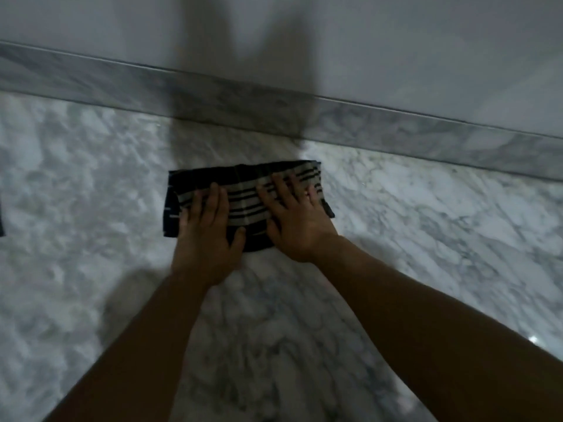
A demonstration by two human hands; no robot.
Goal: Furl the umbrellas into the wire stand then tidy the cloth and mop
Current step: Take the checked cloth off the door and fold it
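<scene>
A person's left hand point(204, 227) and right hand point(295, 219), fingers spread flat, press a folded striped cloth point(243, 202) onto the marble floor point(426, 239) near the skirting point(396, 123), apparently to flatten its creases.

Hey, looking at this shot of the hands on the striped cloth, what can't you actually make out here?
Head view only:
- Cloth parts beneath the left hand and right hand: covered by them.
- Number of cloth folds: too dim and blurred.
- Dark object at the left edge: cut off, unidentifiable.
- Umbrellas, wire stand, mop: outside the frame.
</scene>
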